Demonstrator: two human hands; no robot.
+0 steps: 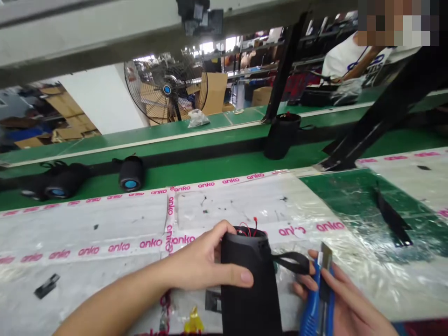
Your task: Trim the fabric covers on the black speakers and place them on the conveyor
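Note:
My left hand (213, 263) is wrapped round the upper part of a black cylindrical speaker housing (249, 298), its thumb across the front. The housing stands upright with an open top, where thin red wires (245, 228) and a small red connector stick out. From its right side a black strap loop (292, 261) reaches toward my right hand (336, 289). That hand grips a blue utility knife (317, 298), whose metal tip points up. The strap's end meets the fingers by the knife; whether they pinch it I cannot tell.
On the green conveyor (196, 161) beyond stand a black open-topped housing (282, 137) and a speaker with a blue end (131, 173), with more at the far left. A black strip (390, 214) lies on the right. A dark slanting post (371, 116) and a fan (167, 88) are behind; a person works at the back right.

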